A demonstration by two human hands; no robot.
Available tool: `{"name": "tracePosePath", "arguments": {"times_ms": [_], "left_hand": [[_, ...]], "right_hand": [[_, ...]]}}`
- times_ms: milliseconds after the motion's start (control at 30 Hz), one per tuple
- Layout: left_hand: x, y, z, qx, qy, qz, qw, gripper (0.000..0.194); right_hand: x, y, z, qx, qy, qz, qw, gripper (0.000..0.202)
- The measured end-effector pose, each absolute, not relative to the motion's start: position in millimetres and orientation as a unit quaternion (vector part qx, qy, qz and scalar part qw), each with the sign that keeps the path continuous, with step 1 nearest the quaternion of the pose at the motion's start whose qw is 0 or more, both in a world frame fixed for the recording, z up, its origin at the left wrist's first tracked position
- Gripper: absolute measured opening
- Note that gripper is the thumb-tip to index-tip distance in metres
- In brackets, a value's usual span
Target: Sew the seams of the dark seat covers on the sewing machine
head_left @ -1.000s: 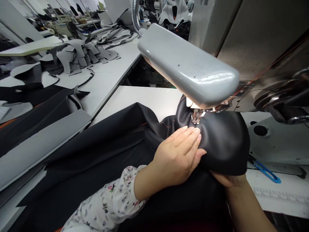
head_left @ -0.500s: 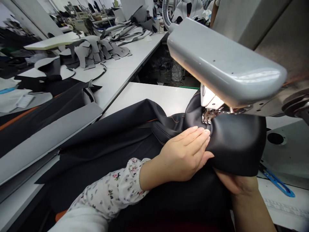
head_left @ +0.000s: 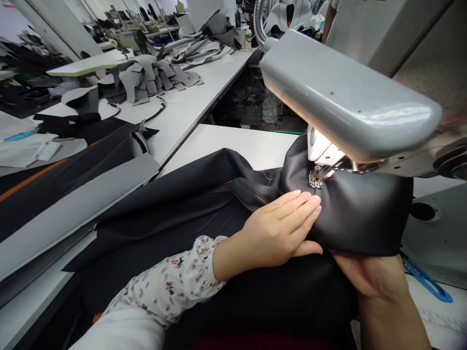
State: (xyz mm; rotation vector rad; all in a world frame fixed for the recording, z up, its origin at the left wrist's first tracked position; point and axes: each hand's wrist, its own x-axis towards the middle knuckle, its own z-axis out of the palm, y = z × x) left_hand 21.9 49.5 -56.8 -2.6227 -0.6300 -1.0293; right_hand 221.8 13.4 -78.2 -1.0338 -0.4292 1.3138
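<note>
Smooth black material (head_left: 365, 218) bulges over the right hand (head_left: 379, 277), fingertips hidden; the left hand (head_left: 279, 231) rests atop, fingers together.

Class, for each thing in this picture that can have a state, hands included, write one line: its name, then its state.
Black material, bunched in folds
Presser foot, down on the material; stitching or paused, cannot tell
Lamp, lit
Left hand, flat on the material, fingers together
Right hand, under the material's edge, partly hidden
Blue tool, lying at the right
Grey pieces, piled loosely
</note>
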Motion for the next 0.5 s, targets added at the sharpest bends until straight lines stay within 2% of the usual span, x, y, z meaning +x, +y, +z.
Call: {"name": "tracePosePath", "arguments": {"times_ms": [200, 367, 500], "left_hand": [[22, 53, -62, -0.891, -0.216, -0.371, 0.144, 0.033], [25, 56, -66, -0.879, -0.202, -0.409, 0.139, 0.029], [28, 60, -64, -0.871, -0.199, -0.428, 0.134, 0.030]], "right_hand": [[225, 15, -68, -0.460, -0.196, 0.593, 0.631, 0.032], [230, 25, -63, -0.468, -0.196, 0.598, 0.620, 0.033], [238, 24, -69, -0.460, -0.247, 0.595, 0.611, 0.024]]}}
